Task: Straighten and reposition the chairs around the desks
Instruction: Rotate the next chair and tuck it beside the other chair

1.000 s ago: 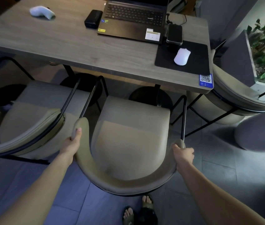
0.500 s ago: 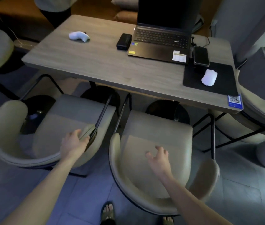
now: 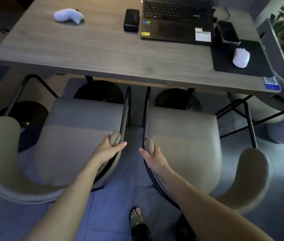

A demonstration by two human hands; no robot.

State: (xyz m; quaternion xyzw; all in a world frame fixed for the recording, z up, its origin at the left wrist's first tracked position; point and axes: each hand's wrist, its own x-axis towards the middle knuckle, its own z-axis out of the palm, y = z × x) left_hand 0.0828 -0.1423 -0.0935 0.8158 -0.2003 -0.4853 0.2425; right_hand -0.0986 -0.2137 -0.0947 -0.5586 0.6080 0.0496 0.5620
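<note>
Two beige padded chairs with curved backs and black metal frames face the wooden desk (image 3: 103, 54). The left chair (image 3: 78, 136) and the right chair (image 3: 184, 141) stand side by side with a narrow gap between them, their seats partly under the desk edge. My left hand (image 3: 110, 148) is closed around the right arm tip of the left chair. My right hand (image 3: 150, 154) grips the left arm tip of the right chair. Both forearms reach in from the bottom.
On the desk lie a laptop (image 3: 176, 20), a black box (image 3: 131, 20), a white controller (image 3: 68, 15), a phone (image 3: 227, 32) and a white mouse (image 3: 241, 58) on a black pad. A third chair (image 3: 259, 108) and a planter (image 3: 277, 49) stand at the right. My sandalled foot (image 3: 137, 221) is between the chairs.
My left hand shifted from the left chair's back onto its arm tip. My right hand left the right chair's seat area and closed on its left arm tip. The view moved closer.
</note>
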